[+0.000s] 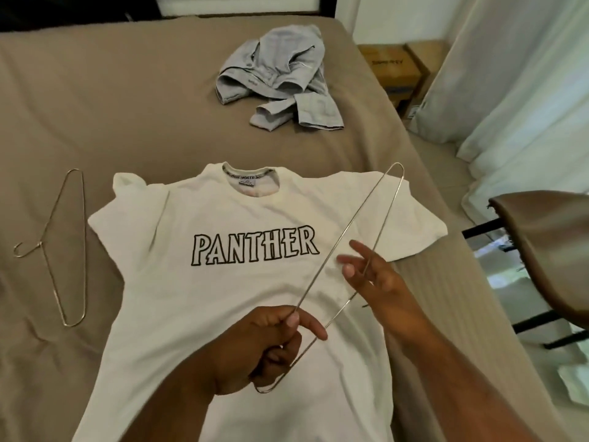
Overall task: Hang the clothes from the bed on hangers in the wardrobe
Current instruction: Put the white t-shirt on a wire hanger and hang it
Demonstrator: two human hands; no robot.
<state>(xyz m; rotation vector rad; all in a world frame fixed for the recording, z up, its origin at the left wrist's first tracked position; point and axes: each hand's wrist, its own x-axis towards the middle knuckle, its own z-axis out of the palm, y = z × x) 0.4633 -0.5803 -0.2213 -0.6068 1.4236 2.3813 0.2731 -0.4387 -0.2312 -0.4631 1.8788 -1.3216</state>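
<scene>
Hanger (342,239) over flat T-shirt (223,298); left hand (264,342) pinches it; right hand (379,279) spread; sleeve near bed (127,106) edge

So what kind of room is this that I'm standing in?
Most likely a bedroom: a bed with a tan sheet fills the view, a white T-shirt and a crumpled grey garment lie on it, the left hand holds a wire hanger over the shirt, and white curtains hang at the right.

brown chair (548,250), white curtain (510,74), cardboard boxes (401,68)
</scene>
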